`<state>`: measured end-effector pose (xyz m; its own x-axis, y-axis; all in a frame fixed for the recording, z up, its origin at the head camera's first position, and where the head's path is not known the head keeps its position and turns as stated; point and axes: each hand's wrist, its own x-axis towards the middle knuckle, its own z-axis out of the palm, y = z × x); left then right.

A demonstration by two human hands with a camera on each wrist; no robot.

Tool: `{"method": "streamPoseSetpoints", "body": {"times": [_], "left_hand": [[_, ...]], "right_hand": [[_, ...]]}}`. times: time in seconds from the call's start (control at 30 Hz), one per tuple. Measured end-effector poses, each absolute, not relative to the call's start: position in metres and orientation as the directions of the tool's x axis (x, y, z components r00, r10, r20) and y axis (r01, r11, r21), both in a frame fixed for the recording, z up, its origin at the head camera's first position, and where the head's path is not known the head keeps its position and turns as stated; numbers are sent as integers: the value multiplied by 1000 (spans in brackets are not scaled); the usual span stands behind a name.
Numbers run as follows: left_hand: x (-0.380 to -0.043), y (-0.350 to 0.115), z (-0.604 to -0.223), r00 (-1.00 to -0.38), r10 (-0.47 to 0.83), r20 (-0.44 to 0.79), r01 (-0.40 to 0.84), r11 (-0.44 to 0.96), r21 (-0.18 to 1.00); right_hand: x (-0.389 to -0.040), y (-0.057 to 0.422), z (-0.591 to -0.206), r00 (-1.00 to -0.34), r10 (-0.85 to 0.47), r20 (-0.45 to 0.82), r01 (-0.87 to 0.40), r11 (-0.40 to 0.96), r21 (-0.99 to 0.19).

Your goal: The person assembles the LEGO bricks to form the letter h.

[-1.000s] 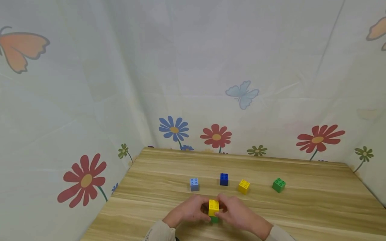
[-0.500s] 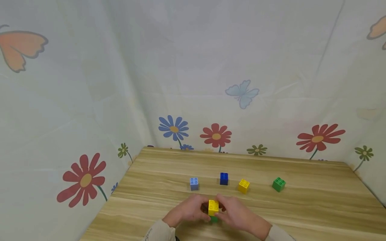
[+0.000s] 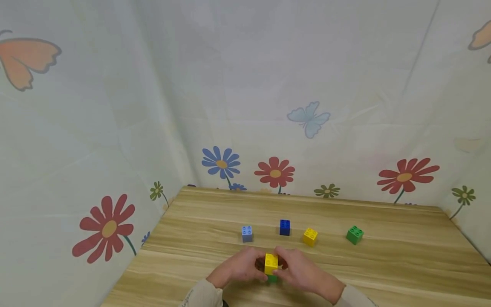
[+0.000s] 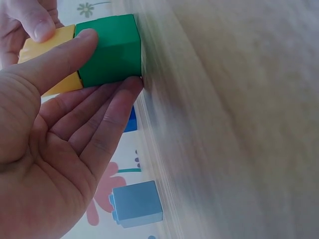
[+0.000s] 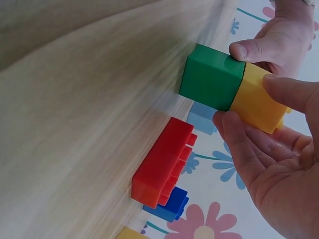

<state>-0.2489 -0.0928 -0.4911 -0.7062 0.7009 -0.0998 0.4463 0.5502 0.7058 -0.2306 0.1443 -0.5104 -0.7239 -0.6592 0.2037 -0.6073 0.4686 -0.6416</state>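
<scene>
In front of me on the wooden table stands a green toy brick (image 3: pixel 272 278) with a yellow toy brick (image 3: pixel 271 264) on top of it. My left hand (image 3: pixel 241 265) grips the green brick low down; in the left wrist view its thumb lies on one side and the fingers on the other. My right hand (image 3: pixel 304 273) pinches the yellow brick (image 5: pixel 256 97) between thumb and fingers, as the right wrist view shows. Only a thin seam shows between the two bricks. From the head, the hands cover the stack's sides.
Beyond my hands stand a light blue brick (image 3: pixel 247 234), a dark blue brick (image 3: pixel 284 228), another yellow brick (image 3: pixel 310 237) and another green brick (image 3: pixel 354 235). A long red brick (image 5: pixel 162 162) shows in the right wrist view. A flower-printed curtain (image 3: pixel 245 85) hangs behind the table (image 3: pixel 402 256).
</scene>
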Motion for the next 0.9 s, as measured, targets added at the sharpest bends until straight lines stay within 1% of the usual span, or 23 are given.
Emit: {"method": "streamPoseSetpoints", "body": {"times": [0.1, 0.23, 0.33, 0.5, 0.53, 0.63, 0.73, 0.77, 0.9], "left_hand": [[-248, -91, -488, -715, 690, -111, 425, 556, 714], [-246, -89, -486, -732, 670, -124, 393, 564, 727], [-245, -89, -487, -735, 667, -125, 390, 566, 726], [-246, -88, -488, -732, 670, -120, 400, 566, 721], [-246, -89, -488, -733, 670, -122, 398, 567, 721], [-247, -89, -489, -733, 668, -125, 395, 568, 722], [-246, -89, -488, -734, 666, -133, 384, 569, 727], [-246, -90, -487, -735, 665, -135, 380, 568, 730], [-247, -90, -487, -738, 659, -145, 362, 569, 739]], "right_hand": [[-219, 140, -489, -749, -639, 174, -570, 489, -660], [-211, 136, -474, -779, -616, 122, -527, 536, -660], [-208, 135, -471, -785, -610, 107, -512, 542, -667], [-211, 138, -478, -774, -616, 148, -526, 494, -692], [-213, 139, -482, -760, -627, 169, -550, 484, -681], [-215, 139, -484, -759, -626, 179, -551, 471, -689], [-214, 139, -481, -777, -614, 142, -514, 488, -706], [-212, 138, -477, -794, -597, 112, -477, 498, -724], [-211, 136, -470, -818, -573, 49, -424, 544, -724]]}}
